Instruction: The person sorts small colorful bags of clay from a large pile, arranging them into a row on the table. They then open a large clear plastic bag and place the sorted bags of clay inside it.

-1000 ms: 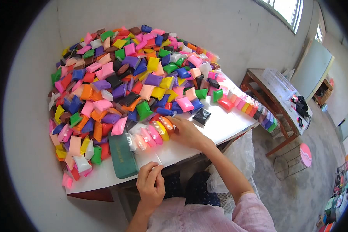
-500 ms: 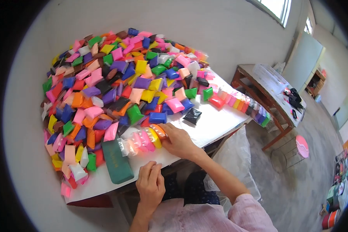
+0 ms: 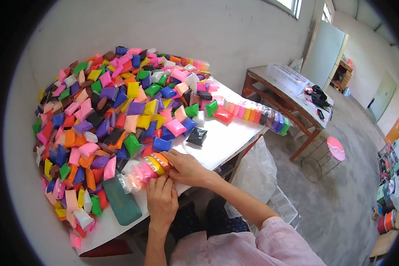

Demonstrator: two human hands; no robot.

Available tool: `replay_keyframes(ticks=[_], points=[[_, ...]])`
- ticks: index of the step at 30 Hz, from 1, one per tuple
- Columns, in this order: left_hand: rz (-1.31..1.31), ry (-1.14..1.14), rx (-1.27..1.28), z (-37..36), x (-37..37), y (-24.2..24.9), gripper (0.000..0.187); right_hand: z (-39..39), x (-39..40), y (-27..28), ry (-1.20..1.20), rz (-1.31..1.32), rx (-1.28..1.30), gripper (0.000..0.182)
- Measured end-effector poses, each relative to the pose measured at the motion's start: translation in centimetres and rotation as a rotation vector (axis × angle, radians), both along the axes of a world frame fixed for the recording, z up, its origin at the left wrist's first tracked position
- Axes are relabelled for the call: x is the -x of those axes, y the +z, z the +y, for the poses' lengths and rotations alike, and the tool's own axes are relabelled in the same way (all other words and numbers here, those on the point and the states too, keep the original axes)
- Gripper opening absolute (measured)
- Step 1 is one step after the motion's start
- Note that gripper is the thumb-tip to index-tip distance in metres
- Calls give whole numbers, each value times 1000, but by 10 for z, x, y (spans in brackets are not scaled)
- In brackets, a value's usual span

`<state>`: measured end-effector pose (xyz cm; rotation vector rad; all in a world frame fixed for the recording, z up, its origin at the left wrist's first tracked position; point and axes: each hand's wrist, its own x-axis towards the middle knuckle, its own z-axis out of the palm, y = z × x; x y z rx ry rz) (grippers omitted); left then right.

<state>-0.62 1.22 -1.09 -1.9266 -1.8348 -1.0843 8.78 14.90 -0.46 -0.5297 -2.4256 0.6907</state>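
Right hand (image 3: pixel 188 170): grip half-curled against orange packet (image 3: pixel 160 161) | left hand (image 3: pixel 162 200): half-curled beside packet row (image 3: pixel 141 173) | hold unclear

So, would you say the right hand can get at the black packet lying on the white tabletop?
Probably yes: only bare tabletop seems to lie between the right hand and the black packet, though that hand is at the orange packet.

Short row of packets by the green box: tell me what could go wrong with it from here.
The short row sits between the green box and the right hand; it might fan apart if that hand lifts away.

The heaped packets crowd close behind, so a loose one could slide into it.
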Motion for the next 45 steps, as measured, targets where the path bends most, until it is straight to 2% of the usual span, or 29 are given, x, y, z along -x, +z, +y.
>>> replay_keyframes(ticks=[6, 12, 18, 21, 23, 24, 27, 28, 31, 32, 35, 36, 43, 45], points=[[-72, -13, 22, 0, 1, 2, 22, 0, -2, -1, -10, -9, 1, 59], [-16, 22, -2, 0, 0, -3, 25, -4, 1, -7, -31, 23, -18, 57], [-51, 26, -18, -2, -3, -3, 19, -4, -7, 3, -24, 23, 40, 52], [-34, 15, -29, -4, -1, -5, 25, 3, -12, -1, 26, 155, -24, 50], [-45, 29, -39, -4, -1, -5, 23, 13, -15, -4, 11, 174, -43, 50], [-54, 36, -42, -5, -2, -3, 21, 12, -18, 4, -26, 146, 30, 45], [-69, 42, -45, -5, -4, 0, 19, 22, -17, 6, -34, 96, -23, 39], [-69, 43, -43, -5, -3, 0, 19, 27, -15, 6, -62, 101, -113, 34], [-62, 42, -39, -5, -2, -2, 20, 27, -8, 23, -190, 18, -154, 34], [-59, 43, -38, -4, -2, -1, 21, 32, -6, 25, -166, -17, -269, 39], [-38, 23, -31, -4, 1, -6, 25, 46, 7, 24, 22, -16, -332, 43], [-27, 14, -30, -4, 2, -7, 26, 49, 8, 24, 18, -55, -319, 45], [-21, 24, -42, -4, 3, -10, 26, 42, -6, 32, -392, -253, -492, 47], [-6, 34, -37, -3, 3, -10, 27, 45, -9, 32, -398, -261, -508, 47]])
